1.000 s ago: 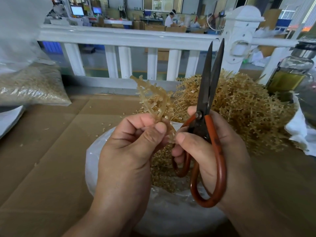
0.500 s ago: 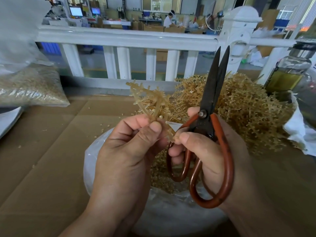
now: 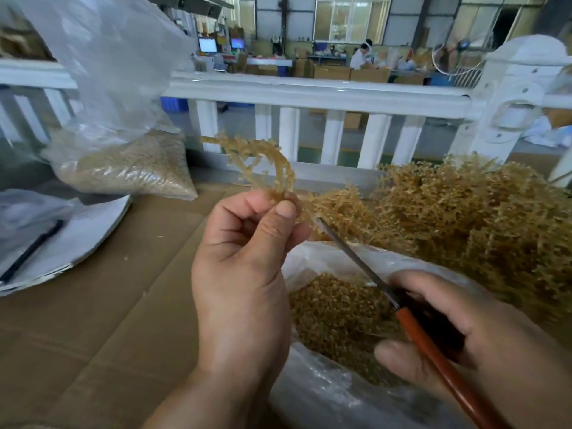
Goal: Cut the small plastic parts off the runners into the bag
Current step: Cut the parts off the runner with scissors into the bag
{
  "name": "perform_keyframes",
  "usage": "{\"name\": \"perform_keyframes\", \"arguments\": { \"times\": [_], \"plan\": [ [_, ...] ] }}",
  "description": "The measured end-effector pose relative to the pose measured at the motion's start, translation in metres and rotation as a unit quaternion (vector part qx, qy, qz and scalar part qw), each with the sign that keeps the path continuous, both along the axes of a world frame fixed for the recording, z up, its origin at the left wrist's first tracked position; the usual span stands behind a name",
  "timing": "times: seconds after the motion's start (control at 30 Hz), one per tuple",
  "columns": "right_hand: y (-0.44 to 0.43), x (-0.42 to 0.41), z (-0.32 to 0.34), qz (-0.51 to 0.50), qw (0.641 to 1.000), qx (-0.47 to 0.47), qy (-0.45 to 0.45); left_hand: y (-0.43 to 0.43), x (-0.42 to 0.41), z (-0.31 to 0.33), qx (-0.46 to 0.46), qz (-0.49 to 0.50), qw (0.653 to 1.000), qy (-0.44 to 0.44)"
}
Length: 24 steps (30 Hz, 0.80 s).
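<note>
Left hand (image 3: 244,274) is pinching the foot of one runner (image 3: 263,164) between thumb and forefinger, the other fingers curling loosely toward the palm; it is holding nothing else. The runner is arching up and away to the left, small tan parts studding its length. It is hanging free in the air beside the bag's left rim, not plainly over the mouth.

Right hand (image 3: 448,332) is wrapping fingers and thumb round the orange handles of the scissors (image 3: 365,270) in a firm grip. The blades are pointing up and left, with the tip just beside the runner's held end, under the left thumb. They are showing edge-on, so I cannot tell whether they are parted.

Below both hands the bag (image 3: 328,394) is gaping open, clear plastic, with a bed of cut parts (image 3: 334,314) sitting in it. Behind it to the right, a big pile of runners (image 3: 464,212) is waiting uncut on the cardboard-covered tabletop (image 3: 93,320). A second bag (image 3: 130,171), well apart at the left, is lying full of the same tan parts.

Step, as I am judging it: lining the blades up on a loaded runner, snipping about to begin. The next move is calling for the runner to come over the bag's mouth and for the blades to bite at the root of each part, thumb clear of the tip
</note>
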State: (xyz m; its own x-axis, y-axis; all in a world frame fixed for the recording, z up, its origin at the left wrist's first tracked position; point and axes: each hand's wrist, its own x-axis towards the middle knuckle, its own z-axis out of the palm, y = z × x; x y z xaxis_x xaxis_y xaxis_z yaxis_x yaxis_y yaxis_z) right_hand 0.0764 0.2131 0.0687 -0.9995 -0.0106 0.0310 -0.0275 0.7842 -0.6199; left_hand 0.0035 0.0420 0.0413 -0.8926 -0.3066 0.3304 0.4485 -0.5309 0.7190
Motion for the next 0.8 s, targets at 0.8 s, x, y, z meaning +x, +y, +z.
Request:
{"name": "perform_keyframes", "arguments": {
  "times": [0.8],
  "plan": [
    [-0.0006, 0.0025, 0.0034, 0.002, 1.000, 0.014, 0.021, 0.0052, 0.0050, 0.0003, -0.002, -0.028, 1.000, 0.013]
  ]
}}
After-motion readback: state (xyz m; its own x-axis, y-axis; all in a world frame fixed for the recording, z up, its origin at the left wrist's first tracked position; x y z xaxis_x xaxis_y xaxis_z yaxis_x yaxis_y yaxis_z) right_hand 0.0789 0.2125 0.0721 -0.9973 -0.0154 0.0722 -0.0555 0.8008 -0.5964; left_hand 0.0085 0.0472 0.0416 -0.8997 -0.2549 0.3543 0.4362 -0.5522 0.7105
